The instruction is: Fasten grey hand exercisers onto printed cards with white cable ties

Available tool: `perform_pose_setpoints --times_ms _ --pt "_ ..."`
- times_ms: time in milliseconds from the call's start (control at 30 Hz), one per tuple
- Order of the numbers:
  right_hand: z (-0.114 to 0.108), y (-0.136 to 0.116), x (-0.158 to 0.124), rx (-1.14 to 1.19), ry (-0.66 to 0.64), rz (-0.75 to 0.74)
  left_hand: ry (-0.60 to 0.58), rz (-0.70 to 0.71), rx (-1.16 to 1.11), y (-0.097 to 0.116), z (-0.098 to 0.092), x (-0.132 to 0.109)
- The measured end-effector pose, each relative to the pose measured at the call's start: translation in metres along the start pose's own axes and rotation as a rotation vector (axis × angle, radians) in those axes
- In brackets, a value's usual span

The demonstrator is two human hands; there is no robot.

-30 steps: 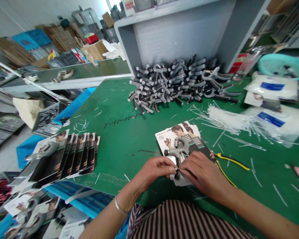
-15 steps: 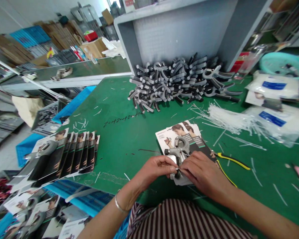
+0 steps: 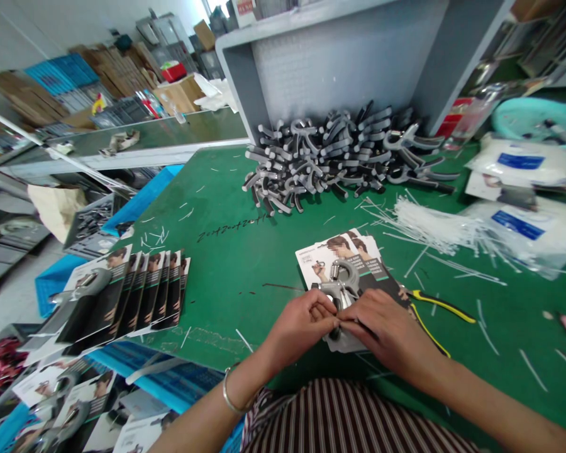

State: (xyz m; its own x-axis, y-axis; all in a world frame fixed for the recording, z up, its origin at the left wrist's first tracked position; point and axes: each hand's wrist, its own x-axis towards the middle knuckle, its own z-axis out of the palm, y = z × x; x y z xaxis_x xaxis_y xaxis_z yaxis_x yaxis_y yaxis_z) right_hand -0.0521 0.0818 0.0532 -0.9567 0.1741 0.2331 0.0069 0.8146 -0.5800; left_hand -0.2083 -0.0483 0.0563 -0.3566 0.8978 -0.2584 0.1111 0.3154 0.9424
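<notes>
A grey hand gripper (image 3: 345, 272) with a coil spring lies on a printed backing card (image 3: 310, 258), on top of more such cards. Over its lower part, my left hand (image 3: 306, 321) and my right hand (image 3: 382, 324) meet with fingertips pinched together. A thin white cable tie (image 3: 343, 293) shows just above the fingertips, its ends hidden by the fingers. Both hands appear closed on that tie. Yellow-handled pliers (image 3: 441, 304) lie beside my right hand, partly under it.
Behind is a pile of grey hand grippers (image 3: 321, 157) spilling from a tipped grey crate (image 3: 334, 69). White cable ties (image 3: 434, 226) lie heaped right, near plastic bags (image 3: 523, 233). Carded grippers (image 3: 94, 296) stand overlapping at the table's left edge, above blue crates (image 3: 160, 371).
My left hand has moved slightly, its fingers curling in closer against my right fingertips. The hand gripper and cards stay in about the same place.
</notes>
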Motion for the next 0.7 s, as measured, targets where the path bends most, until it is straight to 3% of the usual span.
perform_pose_setpoints --times_ms 100,233,367,467,567,700 --pt "-0.004 -0.002 0.0 -0.012 -0.031 0.017 0.029 0.117 0.241 0.005 0.004 -0.009" --pt "-0.004 -0.002 0.008 0.036 0.022 0.055 0.204 0.313 0.388 0.004 0.021 -0.023" --pt "0.003 -0.001 0.016 0.136 0.126 -0.001 0.369 0.411 0.42 -0.012 0.034 -0.018" --pt "0.012 0.0 0.013 0.175 0.218 -0.026 0.378 0.526 0.537 -0.025 0.029 -0.01" --pt "0.022 0.002 0.002 0.172 0.305 0.001 0.408 0.53 0.616 -0.028 0.023 -0.011" --pt "0.031 0.0 -0.004 0.182 0.388 0.073 0.42 0.514 0.55 -0.025 0.027 -0.016"
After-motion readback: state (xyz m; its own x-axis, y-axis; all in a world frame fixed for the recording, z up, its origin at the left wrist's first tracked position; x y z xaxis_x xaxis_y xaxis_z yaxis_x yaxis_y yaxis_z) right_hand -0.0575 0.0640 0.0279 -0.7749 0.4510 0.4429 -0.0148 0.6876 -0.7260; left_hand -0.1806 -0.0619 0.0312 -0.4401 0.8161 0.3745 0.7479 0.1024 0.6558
